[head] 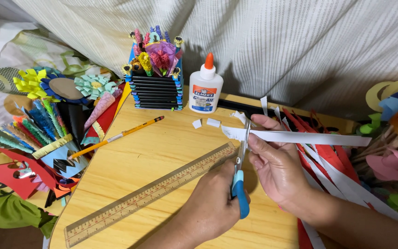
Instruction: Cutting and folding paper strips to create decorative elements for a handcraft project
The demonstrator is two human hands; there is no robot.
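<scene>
At centre right of the frame, the right hand (275,159) pinches a long white paper strip (307,137) between thumb and fingers. The left hand (213,207), lower centre, is closed around the blue-handled steel scissors (240,177), blades at the strip's left end. A long wooden ruler (150,193) lies on the wooden table (162,143) beside them.

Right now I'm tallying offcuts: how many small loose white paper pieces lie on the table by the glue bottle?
2: one small white piece and a second right of it, both before the glue bottle. More may hide under the hands.
</scene>
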